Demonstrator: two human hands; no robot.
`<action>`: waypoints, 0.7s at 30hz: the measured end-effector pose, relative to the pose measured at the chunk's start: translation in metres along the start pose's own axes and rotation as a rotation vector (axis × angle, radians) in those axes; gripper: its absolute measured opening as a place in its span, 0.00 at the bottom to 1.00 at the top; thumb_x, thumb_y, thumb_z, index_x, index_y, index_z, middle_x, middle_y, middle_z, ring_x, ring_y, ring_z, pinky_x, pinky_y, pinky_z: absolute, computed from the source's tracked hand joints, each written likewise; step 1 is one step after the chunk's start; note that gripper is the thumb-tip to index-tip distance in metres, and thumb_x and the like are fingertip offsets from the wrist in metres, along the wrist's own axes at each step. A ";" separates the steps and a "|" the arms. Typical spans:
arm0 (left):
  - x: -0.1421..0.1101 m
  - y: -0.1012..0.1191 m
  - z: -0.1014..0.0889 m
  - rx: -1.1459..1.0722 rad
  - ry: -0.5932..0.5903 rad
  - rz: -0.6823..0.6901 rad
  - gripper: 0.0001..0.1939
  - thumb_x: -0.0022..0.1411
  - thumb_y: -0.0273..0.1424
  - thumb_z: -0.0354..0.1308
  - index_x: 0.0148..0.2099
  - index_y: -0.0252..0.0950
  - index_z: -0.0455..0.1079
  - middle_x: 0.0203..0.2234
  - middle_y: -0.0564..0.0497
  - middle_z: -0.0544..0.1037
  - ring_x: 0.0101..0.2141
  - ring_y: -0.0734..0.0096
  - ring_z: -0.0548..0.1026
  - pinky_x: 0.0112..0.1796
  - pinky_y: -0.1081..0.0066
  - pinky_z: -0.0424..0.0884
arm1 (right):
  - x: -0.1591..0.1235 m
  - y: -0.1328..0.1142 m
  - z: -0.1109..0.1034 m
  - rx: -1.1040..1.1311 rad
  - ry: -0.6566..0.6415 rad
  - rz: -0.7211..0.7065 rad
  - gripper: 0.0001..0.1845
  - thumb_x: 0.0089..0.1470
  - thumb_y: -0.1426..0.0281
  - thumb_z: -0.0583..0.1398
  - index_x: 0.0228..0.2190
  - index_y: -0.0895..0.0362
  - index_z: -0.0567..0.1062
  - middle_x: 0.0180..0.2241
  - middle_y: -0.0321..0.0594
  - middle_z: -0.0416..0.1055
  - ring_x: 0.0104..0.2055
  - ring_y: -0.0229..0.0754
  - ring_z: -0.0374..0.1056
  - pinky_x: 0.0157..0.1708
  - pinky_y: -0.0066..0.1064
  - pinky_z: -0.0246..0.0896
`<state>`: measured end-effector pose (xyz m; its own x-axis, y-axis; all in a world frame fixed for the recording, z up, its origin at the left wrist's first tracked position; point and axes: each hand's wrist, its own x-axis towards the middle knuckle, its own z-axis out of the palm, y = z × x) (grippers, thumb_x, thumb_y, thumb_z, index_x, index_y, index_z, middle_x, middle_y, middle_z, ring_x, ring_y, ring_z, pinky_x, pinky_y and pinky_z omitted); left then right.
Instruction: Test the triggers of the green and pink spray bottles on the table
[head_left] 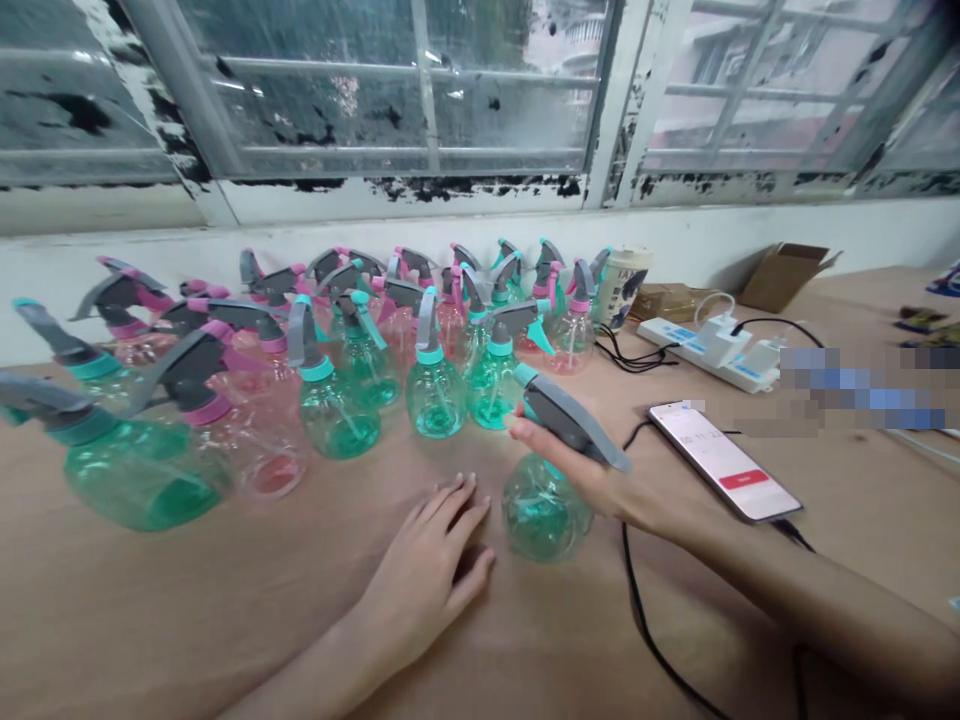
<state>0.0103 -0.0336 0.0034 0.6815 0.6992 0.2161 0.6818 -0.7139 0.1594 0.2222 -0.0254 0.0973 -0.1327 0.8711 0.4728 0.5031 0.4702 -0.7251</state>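
Note:
My right hand (592,480) grips a green spray bottle (541,515) by its grey trigger head (571,420), holding it on the wooden table (225,620) in front of me. My left hand (427,575) lies flat on the table just left of that bottle, fingers stretched out and holding nothing. Behind them stands a crowd of several green spray bottles (435,385) and pink spray bottles (262,445), reaching back to the wall.
A phone (724,460) with a lit screen lies right of the held bottle, its black cable (645,620) running toward me. Behind it sit a white power strip (709,345), a paper cup (622,285) and an open cardboard box (784,275). Windows line the back wall.

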 end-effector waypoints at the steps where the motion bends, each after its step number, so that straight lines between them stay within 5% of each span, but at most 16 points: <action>1: 0.000 0.000 0.000 -0.002 0.003 0.001 0.23 0.66 0.36 0.51 0.60 0.33 0.65 0.60 0.39 0.66 0.59 0.51 0.64 0.56 0.48 0.63 | 0.000 -0.001 0.000 0.007 -0.006 0.003 0.11 0.57 0.59 0.57 0.28 0.51 0.71 0.24 0.34 0.70 0.27 0.41 0.67 0.28 0.33 0.66; 5: -0.001 0.000 0.001 -0.012 0.015 -0.001 0.22 0.65 0.36 0.51 0.60 0.36 0.64 0.60 0.40 0.66 0.60 0.52 0.63 0.57 0.49 0.62 | -0.001 0.000 0.000 0.092 -0.046 -0.004 0.07 0.56 0.62 0.59 0.34 0.50 0.74 0.33 0.36 0.75 0.37 0.44 0.72 0.36 0.35 0.69; 13: 0.000 0.001 0.001 0.016 -0.008 -0.012 0.23 0.66 0.37 0.51 0.60 0.34 0.64 0.61 0.40 0.65 0.61 0.52 0.62 0.58 0.49 0.61 | -0.004 0.013 0.009 0.242 -0.074 0.015 0.21 0.58 0.63 0.58 0.53 0.49 0.70 0.38 0.38 0.77 0.45 0.46 0.73 0.50 0.42 0.65; 21: 0.000 0.002 0.000 0.026 -0.037 -0.014 0.24 0.67 0.37 0.50 0.61 0.32 0.63 0.61 0.39 0.65 0.61 0.51 0.62 0.57 0.49 0.62 | -0.001 -0.002 0.004 0.294 -0.132 0.025 0.15 0.56 0.58 0.58 0.44 0.47 0.74 0.40 0.39 0.75 0.44 0.46 0.72 0.42 0.38 0.71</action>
<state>0.0117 -0.0352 0.0042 0.6807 0.7106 0.1780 0.6980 -0.7029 0.1370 0.2182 -0.0264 0.0962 -0.2427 0.8848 0.3979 0.2420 0.4524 -0.8584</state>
